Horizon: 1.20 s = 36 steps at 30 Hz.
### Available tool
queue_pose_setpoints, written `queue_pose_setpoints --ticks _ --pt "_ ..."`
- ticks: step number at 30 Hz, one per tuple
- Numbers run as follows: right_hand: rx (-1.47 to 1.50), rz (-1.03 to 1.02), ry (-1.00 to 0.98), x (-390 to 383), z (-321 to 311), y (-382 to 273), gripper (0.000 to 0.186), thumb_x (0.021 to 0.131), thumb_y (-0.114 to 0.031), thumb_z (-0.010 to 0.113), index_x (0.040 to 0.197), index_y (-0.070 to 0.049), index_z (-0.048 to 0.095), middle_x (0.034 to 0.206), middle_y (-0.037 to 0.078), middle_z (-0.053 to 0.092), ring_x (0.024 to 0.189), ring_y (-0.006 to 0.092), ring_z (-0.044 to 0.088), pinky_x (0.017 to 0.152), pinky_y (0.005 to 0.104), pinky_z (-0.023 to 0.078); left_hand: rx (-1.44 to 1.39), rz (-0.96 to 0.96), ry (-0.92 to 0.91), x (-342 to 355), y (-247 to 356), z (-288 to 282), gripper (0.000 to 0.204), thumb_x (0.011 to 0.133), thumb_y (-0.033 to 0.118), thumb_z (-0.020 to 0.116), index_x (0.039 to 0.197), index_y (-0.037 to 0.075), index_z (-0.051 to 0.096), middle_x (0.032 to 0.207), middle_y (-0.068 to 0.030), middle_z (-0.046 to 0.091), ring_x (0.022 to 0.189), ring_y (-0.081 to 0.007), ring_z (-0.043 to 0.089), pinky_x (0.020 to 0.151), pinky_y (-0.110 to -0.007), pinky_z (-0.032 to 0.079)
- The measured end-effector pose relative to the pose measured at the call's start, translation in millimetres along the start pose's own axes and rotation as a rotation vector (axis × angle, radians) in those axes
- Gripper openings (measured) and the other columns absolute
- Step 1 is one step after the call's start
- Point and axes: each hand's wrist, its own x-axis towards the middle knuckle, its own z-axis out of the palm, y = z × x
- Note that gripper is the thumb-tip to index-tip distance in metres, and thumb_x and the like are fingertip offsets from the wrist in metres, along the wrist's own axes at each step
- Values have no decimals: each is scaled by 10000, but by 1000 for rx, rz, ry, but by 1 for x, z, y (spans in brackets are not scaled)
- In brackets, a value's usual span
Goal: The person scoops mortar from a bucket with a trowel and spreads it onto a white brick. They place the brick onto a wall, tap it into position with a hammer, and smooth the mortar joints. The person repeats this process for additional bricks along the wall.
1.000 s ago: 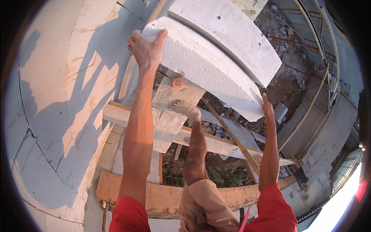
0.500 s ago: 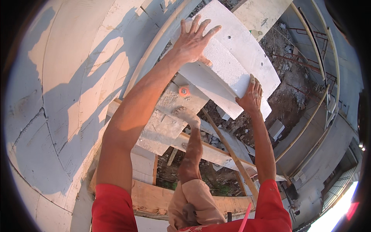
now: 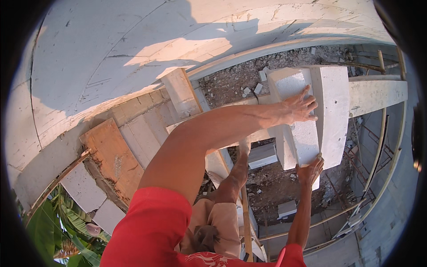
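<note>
Several white lightweight concrete blocks stand side by side on planks ahead of me to the right. My left hand (image 3: 299,107) lies across the top of the middle white block (image 3: 304,139), its fingers spread over the rough bright face. At that block's near end, my right hand (image 3: 310,171) grips the lower corner, with the fingers up along the edge and the thumb on the left side. A larger pale block (image 3: 334,113) stands against the right side of this one. Another white block (image 3: 284,144) sits just left of it, partly covered by my left hand and forearm.
A pale board (image 3: 378,97) runs right from the blocks. Below lie rubble and loose block pieces (image 3: 287,209). A block wall (image 3: 133,49) rises along the far left. An orange-brown plywood panel (image 3: 111,155) lies at left. Bamboo poles and rusty bars are at right.
My view has swung left, so the blocks now appear farther right and more upright. Both hands remain on the block; the left one still has its fingers spread.
</note>
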Motion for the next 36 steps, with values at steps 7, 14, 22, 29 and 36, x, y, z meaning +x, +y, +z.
queue_pose_setpoints --ticks 7,14,22,29,36 --pt "18 -640 -85 -128 -96 -95 1022 600 -140 834 1510 -82 372 1225 173 517 1106 391 525 931 521 403 -245 -485 98 -285 106 -64 837 735 183 825 1492 301 489 1355 -145 518 1323 -346 454 1143 -681 275" --pt "54 -1345 -185 -271 -185 -208 877 576 -266 805 1426 -269 590 1166 171 543 1053 390 558 870 500 400 -272 -1109 -118 -527 345 -174 1128 641 273 897 1593 351 297 1402 -123 502 1353 -344 434 1156 -693 239" --pt "-255 -1978 -315 -467 -244 -293 970 497 -229 841 1425 -323 575 1178 165 504 1080 396 533 920 515 401 -378 -1702 80 -646 651 -236 1196 580 364 927 1591 377 288 1359 -117 508 1332 -349 450 1149 -676 262" --pt "-498 -2443 -478 -617 -263 -341 959 499 -276 848 1416 -239 569 1166 147 505 1062 382 522 942 521 402 -343 -2104 418 -651 838 -236 1030 663 285 839 1560 399 346 1325 -134 508 1312 -373 474 1145 -627 296" --pt "-618 -2827 -527 -708 -255 -374 843 494 -350 832 1315 -238 677 1198 156 516 1028 375 524 916 498 410 -465 -2418 618 -599 929 -245 1017 671 197 825 1546 419 356 1341 -140 499 1354 -381 430 1164 -590 295"
